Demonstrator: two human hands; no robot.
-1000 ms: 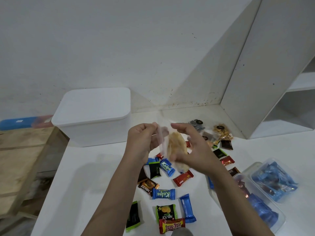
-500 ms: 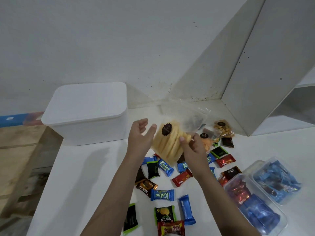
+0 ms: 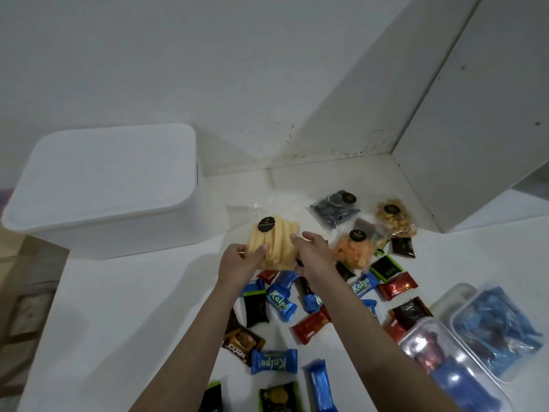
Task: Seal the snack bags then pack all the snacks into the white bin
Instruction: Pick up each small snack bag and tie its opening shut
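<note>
A clear bag of pale yellow sticks (image 3: 274, 243) with a round black label sits between my hands above the white table. My left hand (image 3: 240, 260) grips its lower left edge. My right hand (image 3: 315, 252) holds its right side, fingers curled on the plastic. The bag's clear top flap (image 3: 258, 208) points away from me. The white bin (image 3: 107, 185) stands at the back left with its lid on. Three other clear snack bags lie behind my right hand: orange chips (image 3: 353, 252), dark pieces (image 3: 335, 211), nuts (image 3: 392, 218).
Several small wrapped snacks, blue (image 3: 280, 301), red (image 3: 312, 325) and black (image 3: 255, 307), are scattered on the table (image 3: 118, 322) under my arms. Two clear plastic tubs (image 3: 493, 331) of wrapped sweets sit at the right. A white cabinet panel (image 3: 475, 129) rises at the back right.
The yellow bag has been lowered and turned flat with its label facing me. My left hand, open beside it half a second ago, now grips its edge.
</note>
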